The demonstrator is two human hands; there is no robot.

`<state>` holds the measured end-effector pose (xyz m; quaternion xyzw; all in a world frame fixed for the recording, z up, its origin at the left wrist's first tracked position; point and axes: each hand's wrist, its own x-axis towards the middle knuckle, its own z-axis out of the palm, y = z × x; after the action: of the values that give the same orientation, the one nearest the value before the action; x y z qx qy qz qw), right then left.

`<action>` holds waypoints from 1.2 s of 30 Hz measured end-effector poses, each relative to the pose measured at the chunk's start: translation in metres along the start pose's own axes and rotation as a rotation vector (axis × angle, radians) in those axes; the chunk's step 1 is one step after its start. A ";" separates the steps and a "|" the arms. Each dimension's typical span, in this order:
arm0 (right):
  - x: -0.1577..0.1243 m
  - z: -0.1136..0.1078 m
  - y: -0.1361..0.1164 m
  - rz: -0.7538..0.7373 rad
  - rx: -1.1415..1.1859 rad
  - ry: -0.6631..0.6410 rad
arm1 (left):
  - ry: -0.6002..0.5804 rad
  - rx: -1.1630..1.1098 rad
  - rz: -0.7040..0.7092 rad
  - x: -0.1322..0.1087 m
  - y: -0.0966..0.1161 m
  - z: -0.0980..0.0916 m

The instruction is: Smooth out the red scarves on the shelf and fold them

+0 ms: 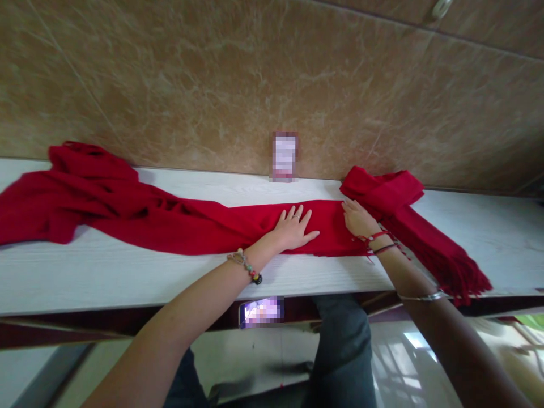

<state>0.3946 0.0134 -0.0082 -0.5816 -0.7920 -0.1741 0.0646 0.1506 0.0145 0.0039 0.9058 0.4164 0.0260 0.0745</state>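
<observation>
A long red scarf (204, 226) stretches across the white tabletop, bunched at its left end and smooth toward the right. My left hand (294, 229) lies palm down on its smooth part, fingers spread. At the scarf's right end, my right hand (358, 220) rests with its fingers laid on the cloth; the fingertips only partly show. Just beyond the right hand is a second length of red cloth (433, 243), folded over itself near the wall and fringed at its front end. Whether it joins the first piece is hidden by my right hand and wrist.
A brown marbled wall (191, 85) rises along the back of the white table (140, 283). Against it stands a small blurred card (284, 156). Below the table's front edge is a phone with a lit screen (260, 312), near my legs.
</observation>
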 end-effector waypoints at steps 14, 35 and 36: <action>0.026 0.011 -0.045 0.120 0.054 -0.011 | -0.032 -0.041 -0.050 0.000 0.000 -0.004; -0.009 -0.006 -0.052 0.256 0.194 0.107 | -0.048 -0.027 -0.030 -0.002 -0.002 -0.006; -0.009 -0.008 -0.048 0.302 0.208 0.152 | -0.047 -0.023 -0.026 -0.003 -0.002 -0.007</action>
<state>0.3511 -0.0104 -0.0137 -0.6691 -0.7024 -0.1232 0.2092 0.1468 0.0143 0.0102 0.8996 0.4261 0.0084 0.0951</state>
